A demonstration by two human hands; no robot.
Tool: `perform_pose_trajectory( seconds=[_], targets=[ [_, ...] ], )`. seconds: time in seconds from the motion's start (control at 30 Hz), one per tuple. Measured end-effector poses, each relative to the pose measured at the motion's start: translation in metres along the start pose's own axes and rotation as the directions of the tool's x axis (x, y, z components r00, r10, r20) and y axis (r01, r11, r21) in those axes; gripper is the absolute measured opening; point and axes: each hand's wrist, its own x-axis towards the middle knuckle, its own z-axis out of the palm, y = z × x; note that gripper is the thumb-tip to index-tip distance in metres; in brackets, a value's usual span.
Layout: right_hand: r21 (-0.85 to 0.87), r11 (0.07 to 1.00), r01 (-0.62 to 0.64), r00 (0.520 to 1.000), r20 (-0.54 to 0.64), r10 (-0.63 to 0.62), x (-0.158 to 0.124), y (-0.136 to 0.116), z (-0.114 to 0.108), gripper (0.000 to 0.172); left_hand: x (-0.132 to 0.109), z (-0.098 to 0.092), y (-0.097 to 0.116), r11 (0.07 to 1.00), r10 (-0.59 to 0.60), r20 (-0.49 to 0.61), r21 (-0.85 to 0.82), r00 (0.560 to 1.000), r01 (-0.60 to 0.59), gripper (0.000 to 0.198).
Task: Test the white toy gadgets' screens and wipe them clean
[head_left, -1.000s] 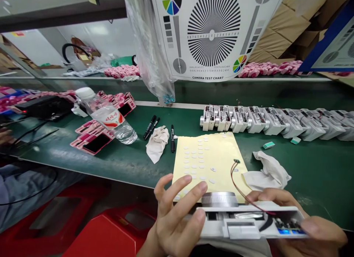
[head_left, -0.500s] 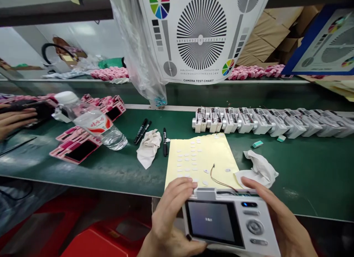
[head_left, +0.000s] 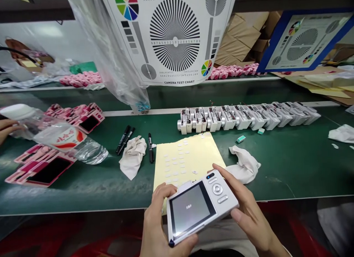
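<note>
A silver digital camera (head_left: 225, 202) is held between both hands, its screen tilted up towards me and lit grey with small blurred white text. My left hand (head_left: 159, 223) grips its left end, fingers over the top edge and thumb along the bottom corner. Around the right end curls my right hand (head_left: 246, 209), thumb at the lower corner and index finger at the top. A blue light glows near the camera's upper right. Behind it lies a yellow sheet (head_left: 163, 155) dotted with small white pieces. The camera's far side is hidden.
Several silver camera bodies (head_left: 229, 117) stand in a row at the back. A white cloth (head_left: 245, 165), another cloth (head_left: 133, 155), black markers (head_left: 151, 148), a tilted water bottle (head_left: 66, 137) and pink cameras (head_left: 47, 170) lie around. A camera test chart (head_left: 174, 39) hangs above. Another person's hand (head_left: 7, 128) shows at left.
Both hands have turned the camera counter-clockwise, raising its right end and tilting the screen upward. My view has shifted right. The loose wire on top is now mostly hidden.
</note>
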Motion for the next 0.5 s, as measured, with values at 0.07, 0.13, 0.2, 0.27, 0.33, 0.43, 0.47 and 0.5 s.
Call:
perform_pose_trajectory(
  seconds=[0.07, 0.13, 0.2, 0.27, 0.33, 0.43, 0.47, 0.5],
  targets=[
    [0.017, 1.000, -0.003, 1.000, -0.009, 0.003, 0.002, 0.000, 0.000, 0.063, -0.003, 0.000, -0.003, 0.998, -0.062, 0.032, -0.006, 0.998, 0.062, 0.059],
    [0.027, 1.000, 0.002, 1.000, -0.025, -0.001, 0.002, 0.000, 0.001, 0.064, -0.006, -0.001, -0.005, 0.994, -0.106, 0.048, -0.007, 0.993, 0.106, 0.061],
    [0.037, 0.999, -0.007, 0.999, -0.051, 0.009, 0.002, 0.002, 0.001, 0.063, -0.007, 0.000, -0.006, 0.992, -0.126, 0.051, -0.012, 0.991, 0.127, 0.061],
    [0.054, 0.998, -0.032, 0.996, -0.077, 0.036, 0.001, 0.004, 0.002, 0.063, -0.006, 0.002, -0.004, 0.990, -0.138, 0.049, -0.013, 0.989, 0.139, 0.062],
    [0.072, 0.996, -0.054, 0.995, -0.086, 0.060, 0.002, 0.006, 0.003, 0.064, -0.005, 0.004, 0.000, 0.989, -0.148, 0.048, -0.013, 0.988, 0.148, 0.063],
    [0.104, 0.994, -0.038, 0.995, -0.092, 0.047, 0.004, 0.010, 0.002, 0.065, -0.004, 0.009, 0.006, 0.989, -0.148, 0.042, -0.018, 0.988, 0.149, 0.063],
    [0.113, 0.993, -0.022, 0.995, -0.097, 0.034, 0.005, 0.011, 0.002, 0.065, -0.004, 0.011, 0.008, 0.989, -0.145, 0.040, -0.024, 0.989, 0.146, 0.061],
    [0.124, 0.992, -0.008, 0.994, -0.104, 0.021, 0.006, 0.012, 0.002, 0.064, -0.003, 0.012, 0.009, 0.989, -0.142, 0.036, -0.031, 0.989, 0.143, 0.060]
  ],
)
